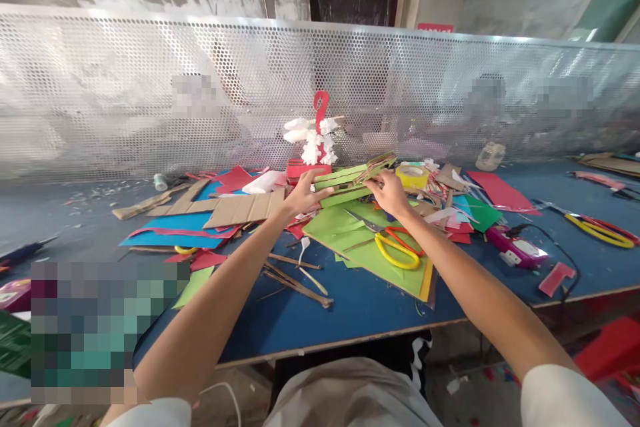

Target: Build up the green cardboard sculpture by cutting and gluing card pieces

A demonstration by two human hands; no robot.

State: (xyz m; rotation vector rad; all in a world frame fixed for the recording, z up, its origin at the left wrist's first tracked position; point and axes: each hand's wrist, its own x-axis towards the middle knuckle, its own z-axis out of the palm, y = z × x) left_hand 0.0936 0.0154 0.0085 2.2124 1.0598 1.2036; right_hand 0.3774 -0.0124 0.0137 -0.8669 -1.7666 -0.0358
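Observation:
Both my hands hold a bundle of green-faced cardboard strips [350, 181] above the blue table [360, 310]. My left hand [304, 193] grips the bundle's left end, thumb on top and fingers wrapped under. At the right part of the bundle, my right hand [389, 191] pinches the strips. Below them lie green cardboard sheets [350, 233] with yellow-and-orange scissors [397, 248] on top.
A red-and-white paper model [315, 140] stands behind the bundle, before a perforated metal screen [150, 93]. Brown cardboard pieces [245, 208], blue and red paper, a yellow tape roll [413, 175], a pink glue gun [513, 247] and more scissors [597, 227] litter the table.

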